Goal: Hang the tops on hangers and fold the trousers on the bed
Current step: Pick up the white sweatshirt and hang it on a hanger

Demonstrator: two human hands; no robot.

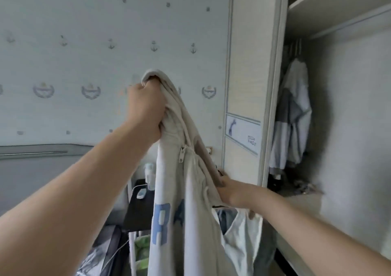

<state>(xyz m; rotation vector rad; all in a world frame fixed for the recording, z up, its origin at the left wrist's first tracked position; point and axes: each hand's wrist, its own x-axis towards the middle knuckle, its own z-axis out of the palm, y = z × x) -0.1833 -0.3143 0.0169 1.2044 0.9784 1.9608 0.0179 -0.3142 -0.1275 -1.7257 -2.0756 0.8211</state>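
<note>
Nearest the camera, both bare forearms reach in from the bottom corners, left one up to centre, right one low at right. Between them hangs the top (pixel 190 223), pale grey with blue letters and a zip (pixel 183 152), held up in the air at centre, lower end out of frame. Left hand (pixel 146 108) is clenched round the bunched upper end of the top, fingers buried in fabric. Right hand (pixel 234 193) is lower, at the top's right edge, fingers curled into the cloth. A tan strip runs down that edge to the right hand; cannot tell if it is a hanger. Behind the top, lower left, a black table (pixel 137 212) with a clear bottle (pixel 150 176). Far right, an open wardrobe (pixel 245 64) with a pale garment (pixel 292 115) hanging inside. Far left, wall (pixel 84 43) with an anchor print.
</note>
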